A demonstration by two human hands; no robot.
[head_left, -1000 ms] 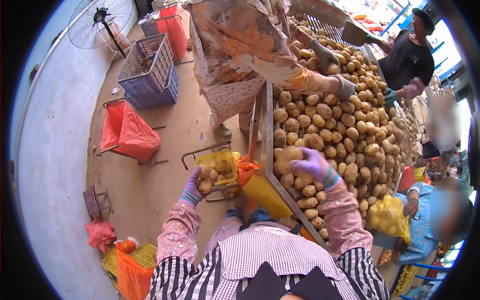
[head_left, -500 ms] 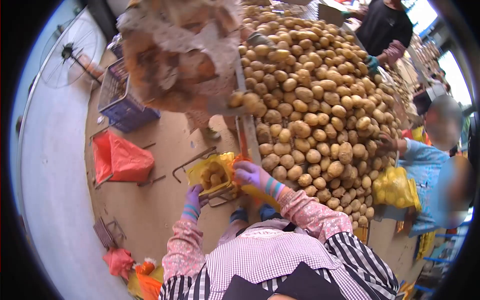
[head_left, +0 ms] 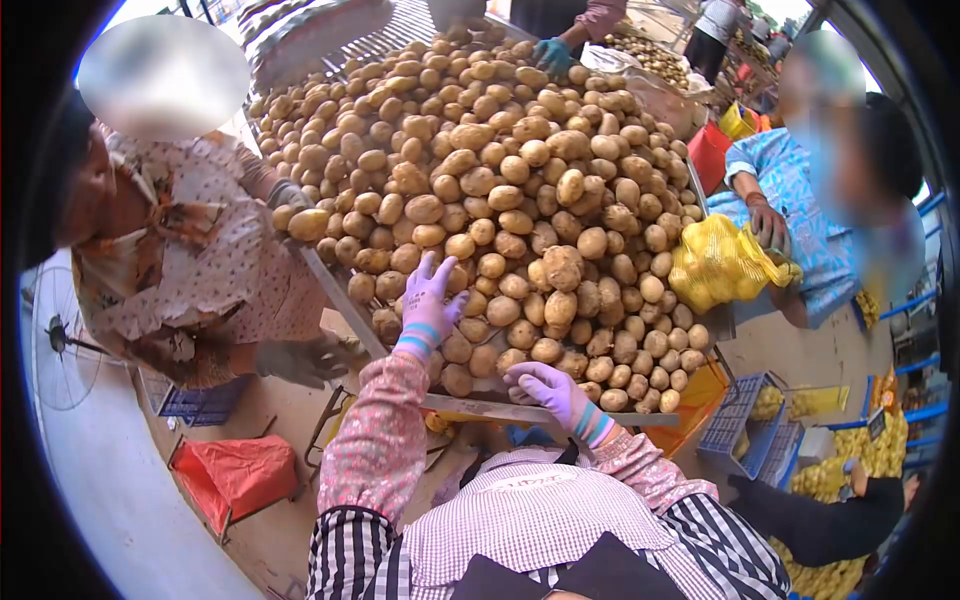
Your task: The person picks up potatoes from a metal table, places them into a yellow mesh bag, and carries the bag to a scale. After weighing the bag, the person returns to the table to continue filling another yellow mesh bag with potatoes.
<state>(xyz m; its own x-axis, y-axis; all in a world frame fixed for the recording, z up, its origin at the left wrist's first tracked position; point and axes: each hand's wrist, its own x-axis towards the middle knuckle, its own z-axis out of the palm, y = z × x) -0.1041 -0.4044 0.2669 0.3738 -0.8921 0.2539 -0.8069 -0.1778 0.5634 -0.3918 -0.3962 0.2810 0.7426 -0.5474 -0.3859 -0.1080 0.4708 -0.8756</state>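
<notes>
A big heap of potatoes (head_left: pixel 510 196) covers a metal-edged sorting table in front of me. My left hand (head_left: pixel 428 308), in a purple glove, reaches over the near left part of the heap. Its fingers are spread on or just above the potatoes, with nothing held. At the near edge, my right hand (head_left: pixel 556 394), also gloved in purple, rests by the metal rim (head_left: pixel 470 405) beside the closest potatoes. Its fingers are partly bent and apart, and no potato shows in them.
Left, a person in a patterned top has a gloved hand (head_left: pixel 290 195) at the heap. Right, another person's hand (head_left: pixel 769 226) touches a yellow net bag (head_left: pixel 715 265) of potatoes. A red bag on a frame (head_left: pixel 235 470) and blue crates (head_left: pixel 740 420) stand on the floor.
My view has swung up and right. Both my hands have left the yellow bag of potatoes low on the left and moved up to the heap on the table.
</notes>
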